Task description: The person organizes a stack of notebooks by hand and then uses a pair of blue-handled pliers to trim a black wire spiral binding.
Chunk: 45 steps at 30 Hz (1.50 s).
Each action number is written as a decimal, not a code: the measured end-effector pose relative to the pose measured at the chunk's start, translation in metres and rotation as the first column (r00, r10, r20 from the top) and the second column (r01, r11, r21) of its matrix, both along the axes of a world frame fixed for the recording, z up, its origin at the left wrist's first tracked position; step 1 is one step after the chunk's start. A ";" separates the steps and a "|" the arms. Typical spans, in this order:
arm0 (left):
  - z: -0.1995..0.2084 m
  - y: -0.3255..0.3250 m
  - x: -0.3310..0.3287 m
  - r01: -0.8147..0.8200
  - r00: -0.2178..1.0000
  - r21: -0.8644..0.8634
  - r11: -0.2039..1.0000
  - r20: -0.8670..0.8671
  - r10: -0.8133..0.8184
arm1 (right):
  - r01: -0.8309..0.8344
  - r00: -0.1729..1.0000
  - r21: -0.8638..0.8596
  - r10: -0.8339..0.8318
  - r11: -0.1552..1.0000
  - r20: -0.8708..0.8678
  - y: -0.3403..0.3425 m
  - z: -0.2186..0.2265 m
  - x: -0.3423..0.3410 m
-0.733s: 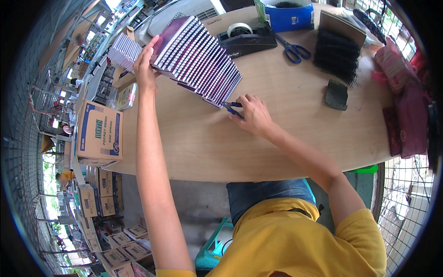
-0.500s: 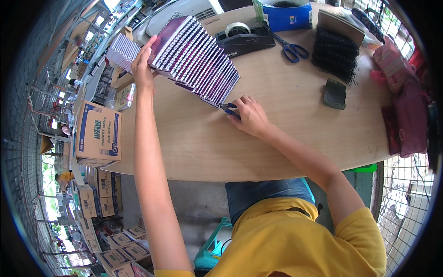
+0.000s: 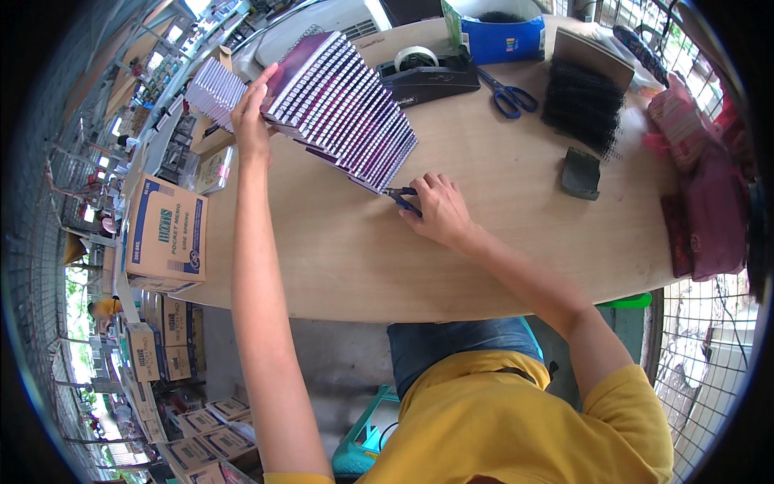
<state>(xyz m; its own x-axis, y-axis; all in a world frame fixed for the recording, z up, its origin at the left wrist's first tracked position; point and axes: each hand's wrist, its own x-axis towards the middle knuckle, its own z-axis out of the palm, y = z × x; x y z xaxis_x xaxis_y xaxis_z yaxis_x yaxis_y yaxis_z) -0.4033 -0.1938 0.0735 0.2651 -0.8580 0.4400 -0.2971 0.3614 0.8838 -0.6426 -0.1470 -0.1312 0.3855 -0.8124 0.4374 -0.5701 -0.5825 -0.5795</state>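
Right hand (image 3: 442, 211): grip closed round blue-handled pliers (image 3: 409, 207), tips at lower end of notebook stack (image 3: 347, 109), up-left. Stack's long axis slants over worktop (image 3: 347, 270) to left hand (image 3: 253, 109), touching; closure unclear.

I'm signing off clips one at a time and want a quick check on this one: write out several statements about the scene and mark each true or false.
1. The left hand touches the notebooks. True.

2. The right hand has the scissors in its grip. False: it holds blue-handled pliers; the scissors lie on the table.

3. The tip of the pliers is at the lower end of the notebooks. True.

4. The tape dispenser stands left of the notebooks. False: the tape dispenser is to their right.

5. A carton stands on the person's left. True.

6. The person's sleeves are blue. False: they are yellow.
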 end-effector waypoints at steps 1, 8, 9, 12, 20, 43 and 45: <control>0.000 0.000 -0.001 -0.026 1.000 0.007 1.000 -0.008 0.026 | 0.011 1.000 0.007 -0.011 1.000 -0.018 0.000 -0.007 0.001; 0.000 0.001 -0.002 -0.018 1.000 0.009 1.000 0.004 0.018 | -0.129 0.991 0.136 0.131 0.982 -0.006 -0.022 0.014 0.005; 0.000 0.002 -0.002 -0.016 1.000 0.018 1.000 -0.009 0.016 | -0.180 0.980 0.294 0.196 0.939 -0.026 -0.030 0.025 0.003; -0.001 0.002 -0.001 0.003 1.000 0.009 1.000 -0.003 -0.003 | -0.266 0.964 0.890 0.103 0.370 0.245 -0.058 0.050 -0.002; -0.002 -0.003 0.002 -0.033 0.999 0.013 0.999 -0.031 0.033 | -0.024 0.999 -0.021 0.023 0.999 -0.046 0.001 -0.005 0.001; -0.004 -0.005 0.004 0.017 1.000 -0.052 0.999 0.019 -0.016 | -0.140 0.973 0.712 0.231 0.688 -0.031 -0.057 0.047 0.010; -0.004 -0.005 0.005 0.003 0.999 -0.046 0.999 -0.035 -0.005 | -0.102 0.975 0.183 0.135 0.978 -0.176 -0.021 0.025 0.008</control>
